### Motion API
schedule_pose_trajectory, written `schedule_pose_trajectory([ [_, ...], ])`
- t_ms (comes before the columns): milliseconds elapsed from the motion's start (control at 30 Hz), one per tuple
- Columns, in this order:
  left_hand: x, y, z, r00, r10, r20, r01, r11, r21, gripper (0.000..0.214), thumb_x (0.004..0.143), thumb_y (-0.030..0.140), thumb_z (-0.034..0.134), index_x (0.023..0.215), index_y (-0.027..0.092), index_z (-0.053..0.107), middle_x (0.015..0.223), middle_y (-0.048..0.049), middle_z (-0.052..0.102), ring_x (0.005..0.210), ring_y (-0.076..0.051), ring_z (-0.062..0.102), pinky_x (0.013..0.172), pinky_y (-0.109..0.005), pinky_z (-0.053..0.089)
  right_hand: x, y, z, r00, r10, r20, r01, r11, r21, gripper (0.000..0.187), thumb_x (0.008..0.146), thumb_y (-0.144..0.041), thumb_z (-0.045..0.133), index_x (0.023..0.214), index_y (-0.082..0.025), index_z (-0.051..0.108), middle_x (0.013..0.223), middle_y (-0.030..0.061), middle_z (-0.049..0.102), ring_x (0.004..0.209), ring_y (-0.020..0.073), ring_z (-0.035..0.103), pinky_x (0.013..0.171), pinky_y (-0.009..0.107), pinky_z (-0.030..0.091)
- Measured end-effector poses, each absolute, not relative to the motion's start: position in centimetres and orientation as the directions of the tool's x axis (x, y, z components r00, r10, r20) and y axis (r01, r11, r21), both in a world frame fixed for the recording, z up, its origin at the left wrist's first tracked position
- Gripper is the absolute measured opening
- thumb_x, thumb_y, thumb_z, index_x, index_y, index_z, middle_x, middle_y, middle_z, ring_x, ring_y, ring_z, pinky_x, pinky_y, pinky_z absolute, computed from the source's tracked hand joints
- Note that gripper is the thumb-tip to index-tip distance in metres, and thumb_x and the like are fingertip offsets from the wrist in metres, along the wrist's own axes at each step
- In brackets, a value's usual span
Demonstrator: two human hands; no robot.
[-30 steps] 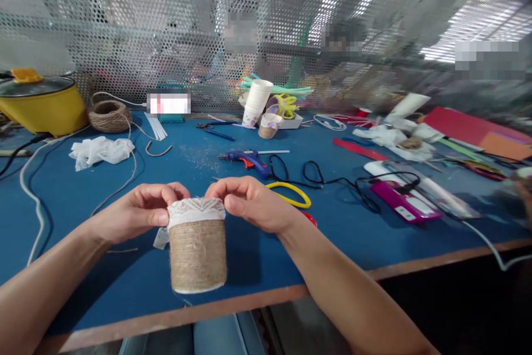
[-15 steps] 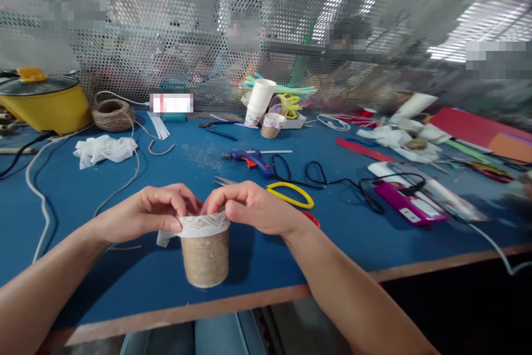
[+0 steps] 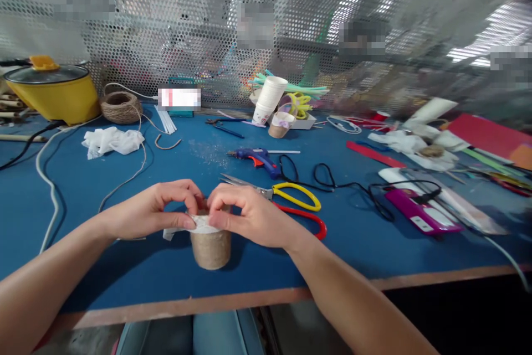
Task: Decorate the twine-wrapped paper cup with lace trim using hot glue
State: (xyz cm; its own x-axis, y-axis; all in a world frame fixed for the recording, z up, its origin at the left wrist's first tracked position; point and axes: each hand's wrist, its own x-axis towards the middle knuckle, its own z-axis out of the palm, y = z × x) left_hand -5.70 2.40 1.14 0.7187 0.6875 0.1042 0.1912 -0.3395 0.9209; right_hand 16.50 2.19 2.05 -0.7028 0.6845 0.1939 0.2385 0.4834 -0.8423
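Observed: a small round cup wrapped in brown jute twine stands upright on the blue tabletop, directly beneath and between both hands. The left hand pinches the white lace strip at the cup's rim, with a loose end below its thumb. The right hand grips the same strip with its fingertips curled shut. The yellow- and red-handled scissors lie just beyond the right hand
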Motion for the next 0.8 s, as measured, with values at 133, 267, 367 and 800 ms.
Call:
schedule_pose_trajectory([
  [133, -5.6, 2.4, 1.1, 0.721, 0.684, 0.107, 0.212, -0.365, 0.906, 0.009, 0.083, 0.023, 0.059, 0.077, 0.017, 0.060, 0.095, -0.0048, 0.059, 0.090, -0.018, 0.057, 0.084, -0.031, 0.044, 16.2, 2.0, 1.8, -0.697, 0.670, 0.254, 0.243, 0.555, -0.795, 0.040, 0.088, -0.050, 0.049, 0.066, -0.018, 0.056, 0.073, 0.0030, 0.058, 0.075, 0.0147, 0.054, 0.072, 0.029, 0.042],
  [267, -5.2, 2.1, 1.3, 0.718, 0.684, 0.128, 0.197, -0.376, 0.906, 0.011, 0.084, 0.023, 0.059, 0.074, 0.017, 0.059, 0.089, -0.0034, 0.059, 0.084, -0.016, 0.056, 0.081, -0.029, 0.044, 16.1, 1.8, 2.1, -0.708, 0.650, 0.275, 0.259, 0.601, -0.756, 0.035, 0.086, -0.051, 0.052, 0.075, -0.018, 0.060, 0.078, 0.0048, 0.062, 0.079, 0.0166, 0.055, 0.075, 0.032, 0.043],
  [367, -5.0, 2.0, 1.0, 0.631, 0.755, 0.181, 0.148, -0.345, 0.927, 0.011, 0.080, 0.027, 0.065, 0.077, 0.018, 0.058, 0.094, -0.0034, 0.057, 0.089, -0.016, 0.056, 0.085, -0.030, 0.043, 16.1, 1.6, 2.2, -0.674, 0.677, 0.294, 0.246, 0.582, -0.775, 0.029, 0.088, -0.041, 0.055, 0.070, -0.019, 0.058, 0.073, 0.0027, 0.061, 0.076, 0.0156, 0.055, 0.079, 0.033, 0.043],
  [800, -4.2, 1.9, 0.2, 0.538, 0.835, -0.119, 0.104, 0.074, 0.992, 0.055, 0.067, 0.066, 0.062, 0.086, 0.018, 0.043, 0.070, 0.0039, 0.051, 0.052, -0.009, 0.046, 0.048, -0.022, 0.036, 16.8, 2.4, 2.2, -0.543, 0.810, 0.222, 0.179, 0.370, -0.912, 0.025, 0.083, -0.040, 0.059, 0.070, -0.018, 0.058, 0.077, 0.0027, 0.057, 0.080, 0.0173, 0.053, 0.078, 0.033, 0.042],
])
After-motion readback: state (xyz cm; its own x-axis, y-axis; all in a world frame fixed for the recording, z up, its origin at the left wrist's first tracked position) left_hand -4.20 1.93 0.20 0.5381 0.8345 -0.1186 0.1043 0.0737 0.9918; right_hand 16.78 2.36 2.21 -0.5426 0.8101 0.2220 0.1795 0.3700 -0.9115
